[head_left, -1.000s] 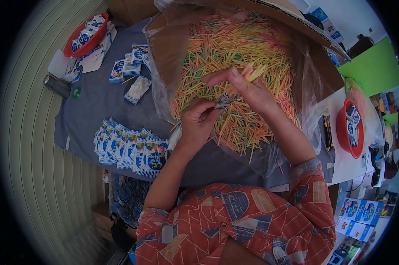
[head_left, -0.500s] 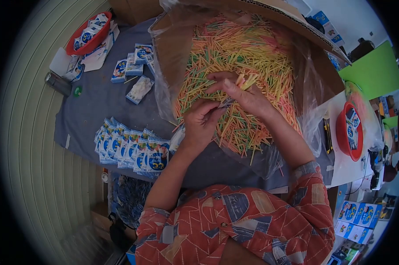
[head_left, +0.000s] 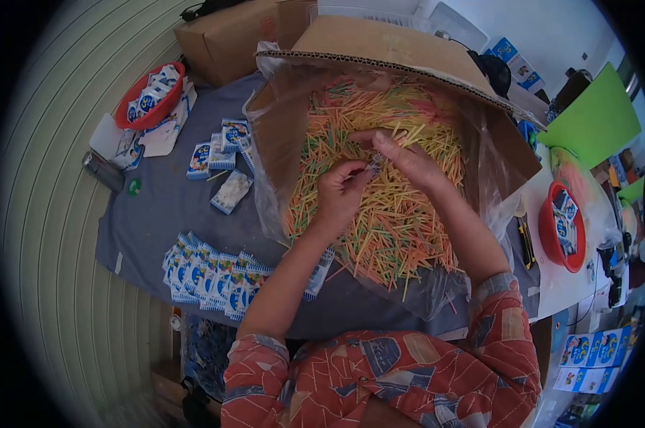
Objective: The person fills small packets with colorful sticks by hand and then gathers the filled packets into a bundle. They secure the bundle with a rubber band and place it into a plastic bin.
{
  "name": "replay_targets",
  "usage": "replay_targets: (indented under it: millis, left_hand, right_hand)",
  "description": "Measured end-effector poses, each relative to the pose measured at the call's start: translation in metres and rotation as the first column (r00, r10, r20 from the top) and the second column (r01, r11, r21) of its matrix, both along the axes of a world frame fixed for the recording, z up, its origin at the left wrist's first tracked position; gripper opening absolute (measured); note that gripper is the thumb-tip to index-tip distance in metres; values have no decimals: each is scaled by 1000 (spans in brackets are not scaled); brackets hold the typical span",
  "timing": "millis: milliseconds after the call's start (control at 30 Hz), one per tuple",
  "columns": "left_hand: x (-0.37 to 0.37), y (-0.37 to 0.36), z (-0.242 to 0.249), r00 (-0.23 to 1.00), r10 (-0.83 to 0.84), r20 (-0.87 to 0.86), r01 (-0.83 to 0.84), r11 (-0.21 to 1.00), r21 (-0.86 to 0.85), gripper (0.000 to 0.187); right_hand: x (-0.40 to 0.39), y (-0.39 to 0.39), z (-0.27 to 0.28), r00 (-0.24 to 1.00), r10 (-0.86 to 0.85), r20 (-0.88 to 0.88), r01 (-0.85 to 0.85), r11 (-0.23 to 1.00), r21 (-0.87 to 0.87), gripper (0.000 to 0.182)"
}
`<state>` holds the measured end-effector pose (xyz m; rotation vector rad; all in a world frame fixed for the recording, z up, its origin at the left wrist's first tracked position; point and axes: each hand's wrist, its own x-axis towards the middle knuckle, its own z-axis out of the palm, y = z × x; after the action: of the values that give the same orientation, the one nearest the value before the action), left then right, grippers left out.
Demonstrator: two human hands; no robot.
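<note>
My left hand (head_left: pixel 342 191) is closed in a pinch over the box, its fingertips on a small greyish, clear-looking piece of plastic (head_left: pixel 373 162). My right hand (head_left: pixel 414 167) meets it from the other side, with the thumb up and several short coloured sticks (head_left: pixel 401 134) caught between thumb and fingers. Below both hands lies a deep heap of loose pink, yellow and green sticks (head_left: pixel 379 246). A cardboard box (head_left: pixel 401 46) lined with clear plastic (head_left: pixel 265 192) surrounds the heap. What lies inside my left palm is hidden.
Overlapping blue-and-white packets (head_left: pixel 208 274) lie left of my left forearm. Small packs (head_left: pixel 219 150) sit farther back on the grey cloth (head_left: pixel 162 207). Red bowls of packets stand at left (head_left: pixel 151 121) and right (head_left: pixel 581 242). A yellow-and-black cutter (head_left: pixel 526 242) lies beside the box.
The view has tilted, so the box and table appear lower and more of the box flap shows. My hands stay close together, the sticks still in the right one.
</note>
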<state>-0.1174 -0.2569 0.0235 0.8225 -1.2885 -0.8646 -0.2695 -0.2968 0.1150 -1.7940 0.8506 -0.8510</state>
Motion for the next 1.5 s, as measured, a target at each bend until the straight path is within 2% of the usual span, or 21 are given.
replay_targets:
  millis: [167,233,267,300,367,400,467,600,733,800,900,933,1000,1067,1133,1167,1233,1267,1333,1433,1500]
  left_hand:
    - [-8,-36,-14,996,-65,-56,66,998,22,15]
    - [-14,-43,-17,992,-100,-80,102,995,16,14]
    - [-14,-46,-18,992,-103,-77,105,994,17,14]
    - [-14,-47,-20,987,-132,-92,137,990,40,15]
    - [-15,-45,-19,981,-158,-111,166,983,73,16]
    - [-13,-44,-19,958,-173,-230,197,977,86,16]
    - [-6,-35,-14,925,-167,-341,213,972,102,19]
    - [15,-19,-13,942,-147,-301,192,974,123,20]
    - [9,21,-14,982,-113,-151,131,985,116,17]
    - [8,57,-15,970,-141,-196,166,979,119,18]
    - [21,111,0,935,-218,-279,275,944,182,20]
    - [24,127,1,968,-168,-187,207,955,213,17]
    - [34,153,2,998,-55,-33,61,972,225,16]
    - [53,172,8,996,14,84,-30,980,197,18]
    - [82,195,8,972,26,235,-79,972,221,18]
    - [100,207,4,944,31,328,-120,960,254,18]
    - [125,220,0,683,114,721,-417,872,257,25]
    - [132,223,-8,686,113,719,-408,878,251,25]
    - [139,221,-29,139,305,942,-582,795,-172,34]
    - [116,215,-11,68,308,949,-666,722,-187,42]
    - [105,203,5,49,403,914,-603,741,-294,43]
  right_hand:
    - [-3,-29,7,942,-231,245,239,971,-5,53]
    - [-3,-36,-7,999,-37,31,42,982,-184,49]
    - [-11,-47,-5,965,77,-253,-94,994,-58,45]
    - [-16,-54,-5,965,74,-250,-91,994,-55,45]
    - [-20,-59,-4,963,-228,145,233,972,-16,37]
    - [-24,-62,-5,964,-226,142,230,973,-8,37]
    - [-35,-64,-8,847,-402,348,502,820,-276,38]
    - [-60,-48,-25,867,-458,195,496,767,-406,49]
    - [-33,21,-9,966,-225,127,258,837,-483,50]
    - [-19,51,-20,961,24,-275,-123,928,-351,36]
    - [-4,81,-28,998,56,-19,-59,930,-364,28]
    - [-2,92,-25,995,83,-46,-93,950,-299,32]
    - [27,115,-28,992,122,42,-85,863,-498,33]
    - [26,126,-37,954,295,-56,-295,890,-348,31]
    - [23,121,-45,967,254,-21,-240,880,-410,29]
    - [21,120,-46,958,284,30,-240,861,-449,26]
    - [2,103,-35,994,83,-74,-104,933,-344,19]
    - [-8,86,-36,994,-17,-111,-28,917,-397,18]
    - [-38,42,-41,917,-317,-243,110,786,-608,16]
    - [-90,-20,-53,743,-581,-331,94,581,-809,15]
    - [-115,-56,-58,399,-813,-424,-22,454,-891,12]
